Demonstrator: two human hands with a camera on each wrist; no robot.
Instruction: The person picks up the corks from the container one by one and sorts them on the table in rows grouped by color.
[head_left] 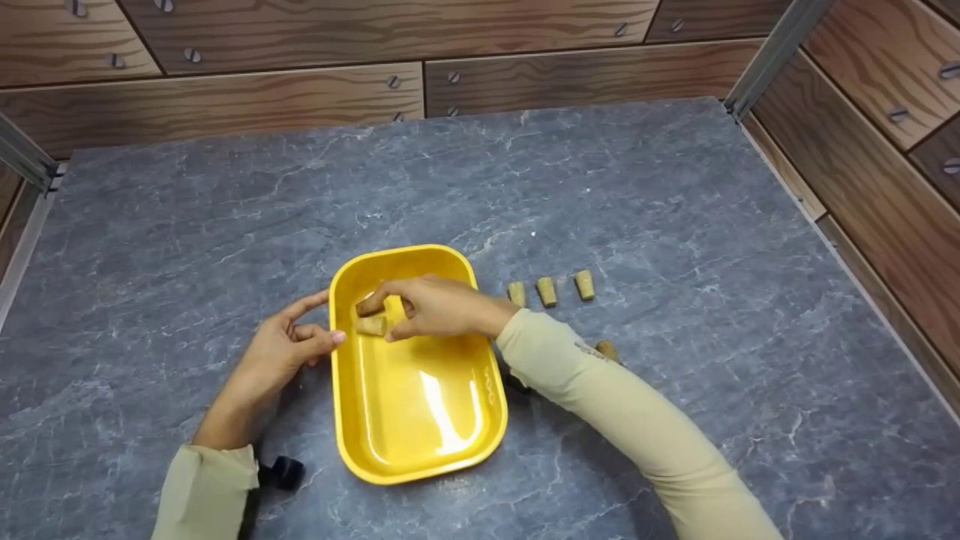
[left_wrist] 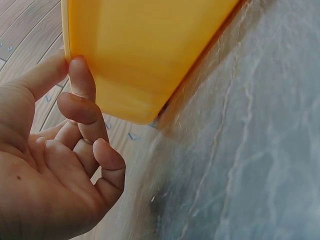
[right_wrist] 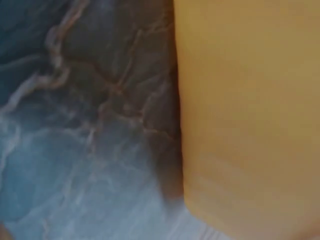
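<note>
A yellow tray (head_left: 420, 405) with rounded corners stands on the dark marbled tabletop. My left hand (head_left: 281, 349) pinches its left rim, thumb on the edge and fingers against the outer wall; the left wrist view shows this hand (left_wrist: 65, 135) close up. Inside the tray, my right hand (head_left: 439, 307) reaches over the right rim, with index finger and thumb curled round a tapered cork stopper (head_left: 370, 325) at the upper left. Only the tray's outer wall (right_wrist: 250, 120) and the tabletop fill the right wrist view.
To the tray's right are three more cork stoppers (head_left: 547, 292) in a row. Another cork (head_left: 607, 349) shows partly behind the right sleeve (head_left: 615, 405). A black wrist camera (head_left: 285, 473) sits beside the left sleeve. Wood-patterned walls (head_left: 525, 82) border the table.
</note>
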